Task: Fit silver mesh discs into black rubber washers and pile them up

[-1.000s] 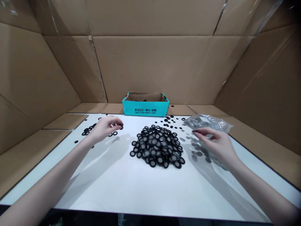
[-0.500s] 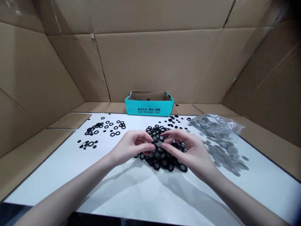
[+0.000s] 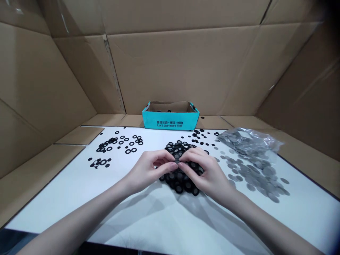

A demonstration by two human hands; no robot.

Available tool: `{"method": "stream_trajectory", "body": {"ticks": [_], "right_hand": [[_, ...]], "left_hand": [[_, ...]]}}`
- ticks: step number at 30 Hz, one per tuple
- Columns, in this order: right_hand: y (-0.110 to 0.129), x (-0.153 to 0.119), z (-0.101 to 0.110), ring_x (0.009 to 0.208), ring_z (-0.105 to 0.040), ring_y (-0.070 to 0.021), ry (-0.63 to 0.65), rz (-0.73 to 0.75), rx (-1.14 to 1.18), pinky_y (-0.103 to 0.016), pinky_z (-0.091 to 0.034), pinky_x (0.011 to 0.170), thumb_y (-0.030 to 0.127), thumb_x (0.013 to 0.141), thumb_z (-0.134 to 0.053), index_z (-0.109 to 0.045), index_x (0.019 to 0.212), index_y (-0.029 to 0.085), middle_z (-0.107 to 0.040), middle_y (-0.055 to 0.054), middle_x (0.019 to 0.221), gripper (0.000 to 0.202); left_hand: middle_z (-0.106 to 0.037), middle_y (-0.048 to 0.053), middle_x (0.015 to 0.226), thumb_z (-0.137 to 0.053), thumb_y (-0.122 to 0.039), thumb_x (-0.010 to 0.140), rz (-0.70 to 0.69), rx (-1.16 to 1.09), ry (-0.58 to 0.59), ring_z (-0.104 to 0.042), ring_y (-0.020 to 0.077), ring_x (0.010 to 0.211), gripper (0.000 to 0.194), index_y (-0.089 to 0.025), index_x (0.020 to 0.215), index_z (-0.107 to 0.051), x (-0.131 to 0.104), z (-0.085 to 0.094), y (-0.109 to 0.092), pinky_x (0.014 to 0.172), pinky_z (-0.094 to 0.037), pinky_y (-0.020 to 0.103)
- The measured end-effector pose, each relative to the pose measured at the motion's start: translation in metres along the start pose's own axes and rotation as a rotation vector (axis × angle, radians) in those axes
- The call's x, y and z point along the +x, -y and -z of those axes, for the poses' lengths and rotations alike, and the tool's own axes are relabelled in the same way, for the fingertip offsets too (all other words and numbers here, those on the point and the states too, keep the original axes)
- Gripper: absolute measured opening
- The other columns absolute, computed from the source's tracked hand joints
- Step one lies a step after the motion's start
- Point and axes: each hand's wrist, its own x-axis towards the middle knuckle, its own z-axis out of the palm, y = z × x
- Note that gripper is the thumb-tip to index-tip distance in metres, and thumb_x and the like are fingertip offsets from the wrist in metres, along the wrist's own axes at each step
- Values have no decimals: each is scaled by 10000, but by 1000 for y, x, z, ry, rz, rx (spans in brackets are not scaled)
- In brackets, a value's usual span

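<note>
My left hand [image 3: 152, 168] and my right hand [image 3: 207, 170] meet above a pile of black rings with grey centres [image 3: 183, 184]. Thumb and fingers of each hand are pinched together, fingertips nearly touching. Between them sits a small grey disc [image 3: 177, 161], largely covered by the fingertips; whether a black ring surrounds it I cannot tell. Right of the pile spread many loose grey discs [image 3: 255, 177], the closest ones not far from my right hand.
A turquoise open box [image 3: 170, 121] stands at the back with some black pieces inside. Loose black rings [image 3: 128, 151] and small black discs lie on the left of the white table [image 3: 79, 191]. A clear plastic bag of grey discs [image 3: 247, 140] rests back right. Cardboard walls [image 3: 180, 71] enclose the table.
My fingertips have come together, and the right hand's fingers have closed in around the grey disc. The view has shifted slightly.
</note>
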Motion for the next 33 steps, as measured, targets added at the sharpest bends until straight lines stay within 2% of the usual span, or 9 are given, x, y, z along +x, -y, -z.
{"method": "stream_trajectory", "body": {"ticks": [4, 10, 14, 20, 25, 29, 33], "right_hand": [[0, 0, -2, 759, -555, -198, 28, -3, -17, -350, -453, 673, 212, 923, -542, -576, 768, 205, -648, -41, 771, 159], [-4, -2, -5, 907, -585, -224, 7, 23, 68, -403, -477, 799, 168, 899, -564, -573, 825, 223, -672, -67, 936, 93], [-3, -3, -4, 943, -588, -212, -7, 4, 151, -380, -488, 811, 126, 880, -549, -526, 756, 217, -653, -69, 964, 156], [0, -5, 0, 941, -587, -212, 44, -23, 200, -369, -494, 798, 113, 859, -534, -503, 726, 217, -625, -63, 960, 172], [2, -7, -2, 949, -582, -220, 37, -29, 182, -379, -495, 806, 112, 853, -535, -509, 721, 217, -619, -70, 965, 170], [0, -8, -7, 935, -567, -229, -5, -1, 102, -399, -481, 801, 96, 841, -545, -519, 718, 214, -626, -67, 940, 173], [-1, -8, -7, 979, -552, -258, -51, 30, -28, -449, -458, 834, 107, 844, -567, -574, 748, 214, -646, -77, 976, 144]], "left_hand": [[-659, 21, 783, -581, -220, 877, -109, 134, -33, -589, 121, 723, 120, -129, 845, -652, 1, 1, -1, 663, -472, 212], [-642, 10, 777, -559, -230, 903, -104, 165, -32, -568, 110, 692, 127, -140, 849, -629, 0, 0, 0, 609, -446, 199], [-631, 8, 796, -555, -230, 908, -108, 242, 9, -569, 112, 705, 123, -148, 837, -613, -1, -1, 1, 615, -442, 201], [-628, 2, 772, -544, -245, 916, -88, 312, 99, -566, 114, 681, 132, -155, 836, -596, -2, 2, 2, 634, -445, 215], [-618, -7, 771, -537, -241, 918, -92, 339, 145, -569, 114, 678, 118, -166, 833, -572, -4, 3, 0, 636, -447, 213], [-630, -6, 783, -531, -217, 915, -96, 421, 122, -580, 121, 688, 95, -172, 843, -574, -5, 1, 2, 641, -441, 221], [-640, -3, 775, -509, -207, 918, -106, 407, 93, -600, 124, 679, 77, -173, 873, -562, -5, -2, 9, 627, -446, 218]]}}
